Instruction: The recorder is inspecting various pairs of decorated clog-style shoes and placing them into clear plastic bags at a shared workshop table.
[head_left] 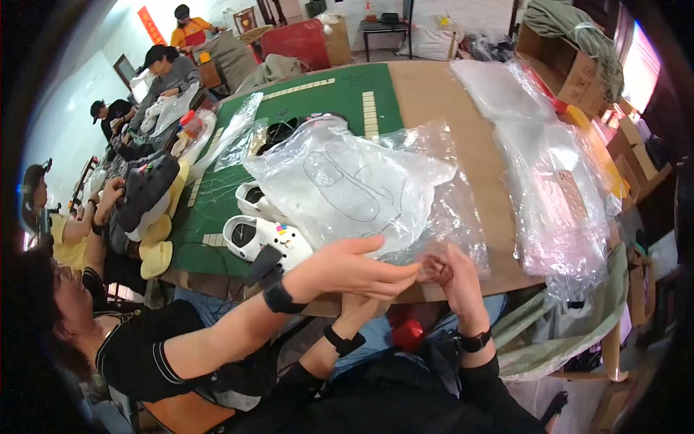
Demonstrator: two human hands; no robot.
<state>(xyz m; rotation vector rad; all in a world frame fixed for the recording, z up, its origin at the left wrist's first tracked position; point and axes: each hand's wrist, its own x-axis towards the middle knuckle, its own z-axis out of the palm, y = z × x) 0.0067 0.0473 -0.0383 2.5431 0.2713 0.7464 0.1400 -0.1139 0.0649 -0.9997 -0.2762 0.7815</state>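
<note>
My right hand pinches the bunched near edge of a clear plastic bag, which is puffed up on the table and shows a dark outline of a shoe. My left hand, with a black band at the wrist, rises just below the table edge. A co-worker's hand reaching in from the left covers most of it, so its fingers are hidden. That hand's fingertips meet my right hand at the bag's edge. White clogs with small colourful charms lie left of the bag on a green mat.
A heap of clear bags covers the brown table at the right, beyond it an open cardboard box. Dark and yellow clogs pile at the left edge, where several other people sit working. A red object lies below the table.
</note>
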